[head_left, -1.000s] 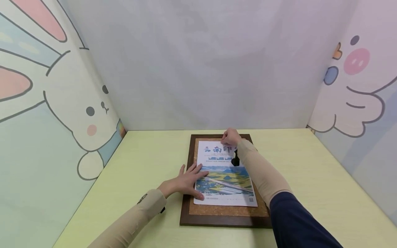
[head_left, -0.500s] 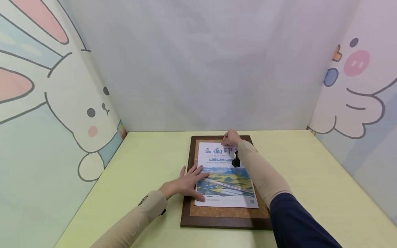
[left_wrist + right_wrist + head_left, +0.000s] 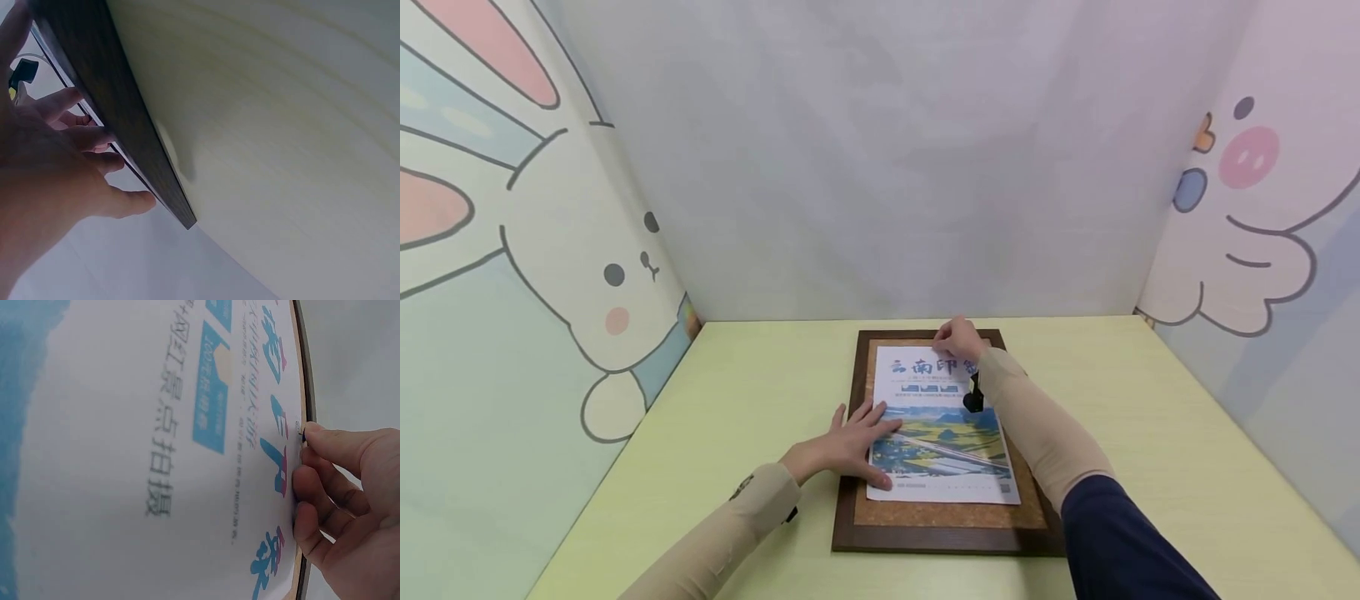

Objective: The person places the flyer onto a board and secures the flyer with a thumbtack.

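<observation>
**Flat on the board: poster held down at two points**

Squarely at the middle of the pale yellow-green wooden table (image 3: 760, 392) lay a dark-brown-framed rectangular cork board (image 3: 947, 517), and on its cork face rested a white paper poster with large blue brush-style Chinese characters and a green-and-yellow landscape picture (image 3: 940, 442). The left hand (image 3: 850, 442) lay at nine o'clock of the poster, its fingers (image 3: 87, 137) straight and spread, palm over the frame and fingertips pressing the sheet's left edge. The right hand (image 3: 350, 512) sat at twelve o'clock, at the poster's top edge; its fingers were curled close together, and thumb and forefinger pinched a small dark object (image 3: 302, 433) against the paper, too small to identify. The big heading included 南 and 印; in the right wrist view a smaller grey line appeared to read 网红景点拍摄, and a blue label beside it was too blurred to read. A small QR code (image 3: 1005, 487) sat at the poster's five o'clock corner. A black wrist-mounted device (image 3: 973, 398) hung under the beige-sleeved right forearm.
</observation>
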`<state>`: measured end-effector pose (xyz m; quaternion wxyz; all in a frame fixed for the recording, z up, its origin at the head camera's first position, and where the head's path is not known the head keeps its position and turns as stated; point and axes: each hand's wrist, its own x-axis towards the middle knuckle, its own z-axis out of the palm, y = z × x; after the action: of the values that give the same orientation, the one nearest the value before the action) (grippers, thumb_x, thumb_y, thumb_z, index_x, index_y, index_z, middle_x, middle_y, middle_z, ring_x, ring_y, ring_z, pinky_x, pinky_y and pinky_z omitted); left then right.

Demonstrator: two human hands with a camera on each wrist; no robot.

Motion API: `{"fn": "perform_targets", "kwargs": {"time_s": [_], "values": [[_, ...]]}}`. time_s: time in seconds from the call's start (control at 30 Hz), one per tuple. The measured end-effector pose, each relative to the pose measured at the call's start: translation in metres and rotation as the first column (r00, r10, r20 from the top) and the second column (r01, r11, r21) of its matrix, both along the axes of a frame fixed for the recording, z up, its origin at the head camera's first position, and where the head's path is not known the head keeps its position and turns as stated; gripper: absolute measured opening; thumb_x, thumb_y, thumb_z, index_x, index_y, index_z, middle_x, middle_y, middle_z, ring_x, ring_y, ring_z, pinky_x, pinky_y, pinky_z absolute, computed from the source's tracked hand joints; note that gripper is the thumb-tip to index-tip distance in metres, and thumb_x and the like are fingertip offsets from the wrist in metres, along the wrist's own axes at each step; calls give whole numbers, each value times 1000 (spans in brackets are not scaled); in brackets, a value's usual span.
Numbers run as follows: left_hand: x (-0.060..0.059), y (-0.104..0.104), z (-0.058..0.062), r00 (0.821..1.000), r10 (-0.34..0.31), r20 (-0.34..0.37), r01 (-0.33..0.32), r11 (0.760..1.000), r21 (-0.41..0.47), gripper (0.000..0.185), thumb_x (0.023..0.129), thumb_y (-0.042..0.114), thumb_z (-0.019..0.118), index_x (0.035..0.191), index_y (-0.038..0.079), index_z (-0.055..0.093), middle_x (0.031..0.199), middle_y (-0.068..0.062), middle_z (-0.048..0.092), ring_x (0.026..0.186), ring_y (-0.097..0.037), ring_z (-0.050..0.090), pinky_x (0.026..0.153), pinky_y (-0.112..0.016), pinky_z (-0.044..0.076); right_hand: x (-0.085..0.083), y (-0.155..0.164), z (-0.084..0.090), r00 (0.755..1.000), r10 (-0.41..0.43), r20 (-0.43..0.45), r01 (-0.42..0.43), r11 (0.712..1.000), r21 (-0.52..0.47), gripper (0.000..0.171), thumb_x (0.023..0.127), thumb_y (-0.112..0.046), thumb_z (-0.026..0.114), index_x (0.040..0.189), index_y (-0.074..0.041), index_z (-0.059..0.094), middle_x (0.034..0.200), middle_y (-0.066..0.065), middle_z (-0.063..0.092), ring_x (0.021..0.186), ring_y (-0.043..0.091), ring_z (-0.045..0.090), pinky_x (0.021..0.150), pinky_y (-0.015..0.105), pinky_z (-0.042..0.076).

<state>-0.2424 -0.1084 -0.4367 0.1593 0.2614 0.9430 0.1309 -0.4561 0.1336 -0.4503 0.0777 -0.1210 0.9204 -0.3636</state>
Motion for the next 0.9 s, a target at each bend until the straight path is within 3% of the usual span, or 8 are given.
{"fn": "perform_targets", "kwargs": {"time_s": [0.33, 0.67, 0.9], "values": [[-1, 0, -1, 1000, 1, 2, -1, 1000, 4, 93, 75, 58, 74, 151, 24, 32, 163, -11, 11, 151, -35, 1, 113, -68, 1, 10, -5, 5, 999, -29, -30, 30, 999, 31, 10, 92, -14, 65, 90, -8, 73, 92, 11, 66, 81, 24, 59, 72, 32, 47], [-1, 3, -1, 1000, -18, 16, 18, 1000, 6, 94, 76, 57, 74, 152, 24, 30, 163, -12, 10, 151, -35, 1, 113, -69, 1, 13, 1, 1, 997, -78, -5, 78, 997, 17, 13, 92, -16, 65, 95, -6, 73, 96, 12, 67, 82, 23, 60, 73, 32, 48], [-2, 1, 1, 1000, -20, 15, 20, 1000, 6, 92, 77, 56, 74, 152, 22, 31, 163, -13, 11, 151, -36, 1, 113, -69, 0, 16, -6, 2, 997, -49, -54, 51, 997, 51, 14, 94, -16, 63, 96, -5, 71, 95, 12, 66, 81, 23, 58, 75, 34, 48]]}}
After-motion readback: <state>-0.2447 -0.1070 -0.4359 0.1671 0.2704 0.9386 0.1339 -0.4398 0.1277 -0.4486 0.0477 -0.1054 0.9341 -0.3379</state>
